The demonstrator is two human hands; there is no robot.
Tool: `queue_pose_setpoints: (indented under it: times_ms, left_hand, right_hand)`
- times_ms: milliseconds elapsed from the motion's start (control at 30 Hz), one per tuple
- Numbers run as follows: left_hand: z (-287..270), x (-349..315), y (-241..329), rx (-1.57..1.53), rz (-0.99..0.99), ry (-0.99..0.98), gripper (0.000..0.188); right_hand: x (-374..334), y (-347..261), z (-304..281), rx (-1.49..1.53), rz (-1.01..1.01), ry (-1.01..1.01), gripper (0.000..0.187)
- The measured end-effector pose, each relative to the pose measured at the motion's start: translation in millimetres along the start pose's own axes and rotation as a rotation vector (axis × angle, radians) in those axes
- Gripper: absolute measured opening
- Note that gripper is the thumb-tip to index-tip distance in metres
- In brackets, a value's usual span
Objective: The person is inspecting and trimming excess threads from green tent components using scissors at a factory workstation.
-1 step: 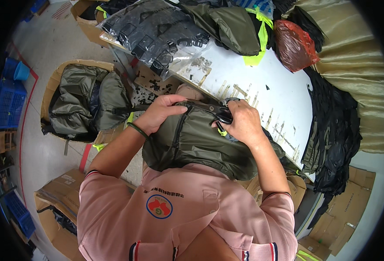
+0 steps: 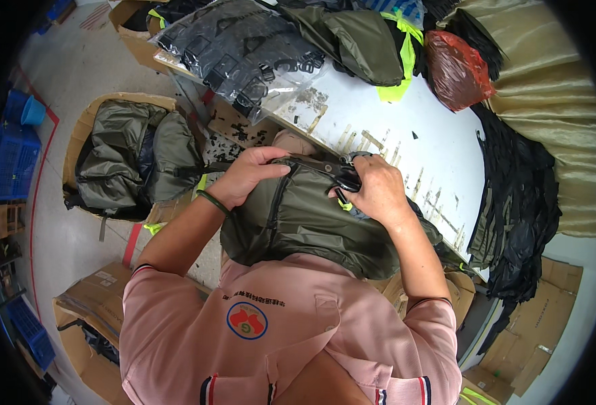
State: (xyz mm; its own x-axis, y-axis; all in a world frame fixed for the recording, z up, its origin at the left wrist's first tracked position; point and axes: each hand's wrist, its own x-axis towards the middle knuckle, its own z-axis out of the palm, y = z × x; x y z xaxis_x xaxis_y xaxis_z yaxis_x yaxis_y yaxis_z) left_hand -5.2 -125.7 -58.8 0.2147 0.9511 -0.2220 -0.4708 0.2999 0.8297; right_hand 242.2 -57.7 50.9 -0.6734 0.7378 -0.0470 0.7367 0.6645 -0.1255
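An olive-green bag [image 2: 318, 219] of shiny coated fabric lies against my front, by the edge of the white table. My left hand [image 2: 254, 175] pinches the left end of its dark top edge between thumb and fingers. A round metal snap [image 2: 328, 168] shows on that edge, between my hands. At the edge's right end, my right hand [image 2: 375, 185] is closed on a glossy black piece [image 2: 347, 178]; its kind is partly hidden by the fingers. A small yellow-green bit [image 2: 344, 203] shows below the right thumb.
The white table [image 2: 440, 142] bears a clear plastic bag of black buckles [image 2: 244, 54], another olive bag [image 2: 362, 44], a red plastic bag [image 2: 456, 71] and a heap of black straps [image 2: 517, 196]. At left stands a carton [image 2: 75, 145] filled with olive bags. Blue crates [image 2: 16, 158] line the far left.
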Motion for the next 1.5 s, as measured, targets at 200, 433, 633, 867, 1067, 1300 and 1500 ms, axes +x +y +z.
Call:
queue_pose_setpoints:
  times_ms: [200, 433, 633, 867, 1067, 1300, 1500]
  left_hand:
    - [3, -3, 6, -0.015, -0.029, -0.005, 0.031]
    - [14, -8, 10, 0.214, 0.249, -0.053, 0.03]
    - [25, -26, 13, 0.581, 0.414, -0.064, 0.031]
    - [30, -35, 17, 0.674, 0.538, -0.059, 0.036]
    - [28, -37, 17, 0.678, 0.42, 0.032, 0.037]
    - [-19, -59, 42, 0.557, 0.449, 0.211, 0.022]
    - [-120, -204, 162, 0.595, 0.808, 1.082, 0.027]
  right_hand:
    - [-2, 5, 7, 0.089, 0.034, -0.022, 0.053]
    - [5, 5, 15, 0.678, 0.266, -0.082, 0.035]
    - [23, -15, 23, 1.269, 0.111, -0.11, 0.027]
    - [30, -32, 18, 1.393, 0.043, -0.312, 0.022]
    - [26, -29, 16, 1.348, 0.108, -0.183, 0.021]
    - [25, 20, 13, 1.373, 0.24, 0.202, 0.015]
    - [54, 108, 11, 1.093, 0.37, 0.513, 0.027]
